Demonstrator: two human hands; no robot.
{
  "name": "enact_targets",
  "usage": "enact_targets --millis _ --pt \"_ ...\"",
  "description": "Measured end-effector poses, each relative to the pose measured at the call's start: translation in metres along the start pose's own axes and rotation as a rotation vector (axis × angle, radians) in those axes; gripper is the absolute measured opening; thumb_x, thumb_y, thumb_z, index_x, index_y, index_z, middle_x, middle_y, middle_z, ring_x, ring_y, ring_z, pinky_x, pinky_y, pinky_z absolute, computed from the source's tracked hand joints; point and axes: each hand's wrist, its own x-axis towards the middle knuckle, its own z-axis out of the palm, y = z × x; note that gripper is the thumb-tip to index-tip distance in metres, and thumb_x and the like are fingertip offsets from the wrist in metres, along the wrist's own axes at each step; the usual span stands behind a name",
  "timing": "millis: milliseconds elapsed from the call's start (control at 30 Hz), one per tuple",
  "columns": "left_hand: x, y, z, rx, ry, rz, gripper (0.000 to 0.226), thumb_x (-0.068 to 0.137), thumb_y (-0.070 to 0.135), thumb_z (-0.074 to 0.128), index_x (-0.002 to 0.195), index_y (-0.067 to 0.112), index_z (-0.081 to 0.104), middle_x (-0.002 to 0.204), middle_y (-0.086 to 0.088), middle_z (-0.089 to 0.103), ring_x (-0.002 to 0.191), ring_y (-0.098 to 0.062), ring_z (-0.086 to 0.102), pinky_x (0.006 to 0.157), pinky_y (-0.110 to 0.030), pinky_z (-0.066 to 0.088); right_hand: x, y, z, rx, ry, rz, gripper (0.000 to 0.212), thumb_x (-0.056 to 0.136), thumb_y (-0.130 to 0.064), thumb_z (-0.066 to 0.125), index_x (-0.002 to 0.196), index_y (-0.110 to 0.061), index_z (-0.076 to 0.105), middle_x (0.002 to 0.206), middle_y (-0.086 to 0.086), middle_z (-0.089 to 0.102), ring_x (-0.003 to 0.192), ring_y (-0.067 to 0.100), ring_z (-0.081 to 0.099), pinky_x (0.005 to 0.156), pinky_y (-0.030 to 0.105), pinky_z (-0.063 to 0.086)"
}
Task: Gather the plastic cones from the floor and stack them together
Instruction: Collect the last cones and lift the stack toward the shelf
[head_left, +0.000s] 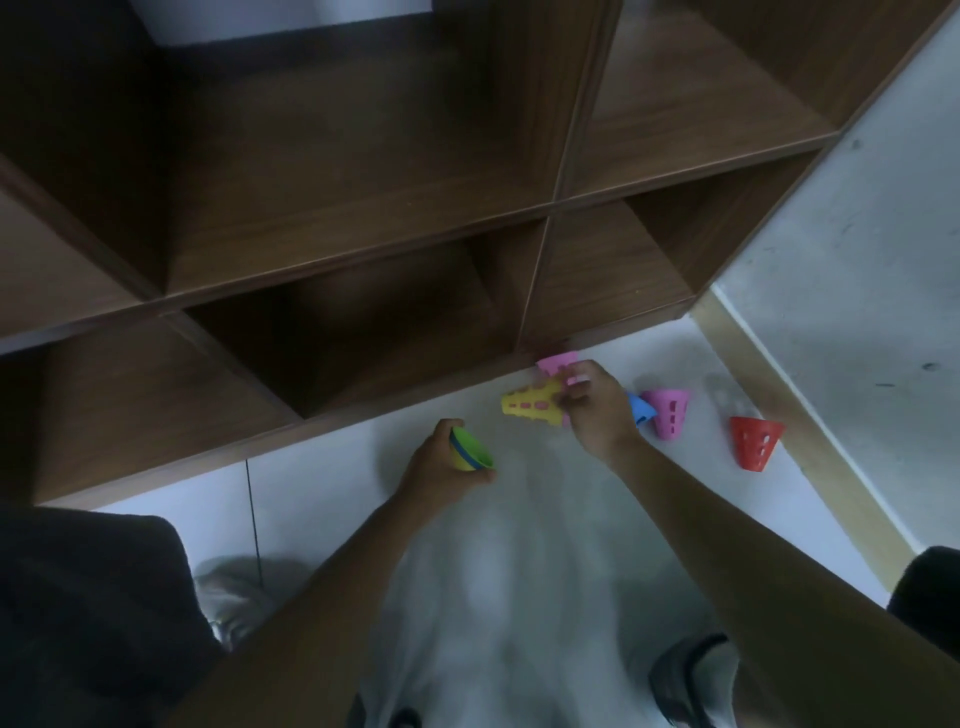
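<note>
My left hand (439, 470) holds a short stack of nested cones (471, 452), green outermost with a blue rim inside it, low over the white floor. My right hand (597, 410) grips a yellow perforated cone (530, 402) lying on its side beside the shelf base. A pink cone (558, 362) sits just behind those fingers against the shelf. To the right of my wrist lie a blue cone (643, 409), partly hidden, and a purple-pink cone (667, 410). A red cone (756, 441) stands farther right.
A dark wooden cubby shelf (363, 218) fills the upper view, its base running along the floor (519, 519). A grey wall (857, 286) with a pale skirting strip (779, 410) bounds the right. My shoes (691, 675) and dark trouser knees are at the bottom.
</note>
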Motion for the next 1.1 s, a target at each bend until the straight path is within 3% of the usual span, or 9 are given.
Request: enact_targets --millis 133,233,400,533,767,833,933,1000,1100 --pt "-0.003 0.008 0.001 0.001 0.002 0.034 0.086 0.069 0.033 0.092 0.141 0.022 0.046 0.122 -0.003 0.062 0.110 -0.023 0.063 0.093 -0.037 0.055 -0.009 -0.006 -0.002 0.011 -0.137 -0.100 0.043 0.082 -0.008 0.073 0.111 -0.034 0.057 0.088 0.006 0.068 0.088 0.030 0.068 0.079 0.043 0.058" --pt "-0.007 0.013 0.001 0.003 -0.019 0.084 0.090 0.067 0.033 0.093 0.143 0.022 0.046 0.125 -0.001 0.063 0.110 -0.020 0.063 0.092 -0.033 0.055 -0.022 -0.014 -0.002 -0.061 -0.266 -0.148 0.044 0.084 -0.003 0.074 0.117 -0.027 0.057 0.085 0.000 0.067 0.083 0.023 0.068 0.072 0.032 0.054" --pt "-0.012 0.017 0.001 -0.007 -0.063 0.134 0.095 0.062 0.034 0.093 0.144 0.022 0.047 0.130 0.000 0.064 0.114 -0.019 0.064 0.098 -0.044 0.056 -0.042 -0.026 0.002 -0.174 -0.402 -0.175 0.042 0.088 -0.012 0.074 0.127 -0.012 0.061 0.104 0.007 0.072 0.091 0.015 0.067 0.074 0.018 0.052" --pt "-0.015 0.021 0.003 -0.070 -0.088 0.161 0.075 0.071 0.019 0.090 0.136 0.025 0.053 0.123 0.006 0.065 0.112 -0.014 0.063 0.098 -0.041 0.056 -0.049 -0.032 0.010 -0.103 -0.484 -0.121 0.043 0.089 -0.012 0.072 0.130 -0.011 0.061 0.118 0.008 0.070 0.107 0.020 0.066 0.094 0.033 0.055" --pt "-0.016 0.021 0.003 -0.127 -0.082 0.154 0.066 0.071 0.036 0.089 0.128 0.033 0.056 0.115 0.012 0.067 0.107 -0.009 0.066 0.092 -0.033 0.057 -0.043 -0.025 0.016 0.068 -0.529 -0.035 0.035 0.086 -0.018 0.077 0.119 -0.016 0.066 0.111 0.007 0.074 0.099 0.020 0.071 0.092 0.036 0.057" --pt "-0.016 0.018 0.004 -0.155 -0.083 0.132 0.069 0.065 0.043 0.089 0.125 0.035 0.056 0.113 0.011 0.068 0.105 -0.011 0.067 0.090 -0.033 0.058 -0.036 -0.023 0.014 0.087 -0.513 0.013 0.033 0.089 -0.022 0.073 0.121 -0.015 0.065 0.107 0.005 0.075 0.096 0.018 0.072 0.093 0.035 0.057" --pt "-0.015 0.012 0.004 -0.143 -0.086 0.114 0.082 0.058 0.050 0.088 0.130 0.034 0.052 0.119 0.007 0.064 0.109 -0.014 0.064 0.091 -0.033 0.058 -0.018 -0.013 0.011 0.100 -0.364 0.049 0.023 0.093 -0.017 0.067 0.115 -0.012 0.064 0.101 0.007 0.074 0.095 0.024 0.071 0.097 0.044 0.054" --pt "-0.014 0.007 0.004 -0.142 -0.074 0.105 0.092 0.049 0.060 0.083 0.131 0.035 0.050 0.120 0.008 0.062 0.109 -0.013 0.063 0.091 -0.032 0.059 -0.002 -0.004 0.008 -0.057 -0.237 0.018 0.026 0.093 -0.017 0.067 0.118 -0.010 0.064 0.113 0.011 0.070 0.102 0.023 0.066 0.098 0.037 0.051" --pt "-0.015 -0.001 0.004 -0.139 -0.063 0.094 0.090 0.048 0.062 0.081 0.130 0.036 0.051 0.117 0.009 0.061 0.106 -0.013 0.063 0.090 -0.035 0.059 0.020 0.003 -0.001 -0.282 -0.126 -0.046 0.047 0.093 -0.024 0.069 0.137 -0.013 0.054 0.129 0.011 0.063 0.113 0.025 0.061 0.093 0.026 0.045"
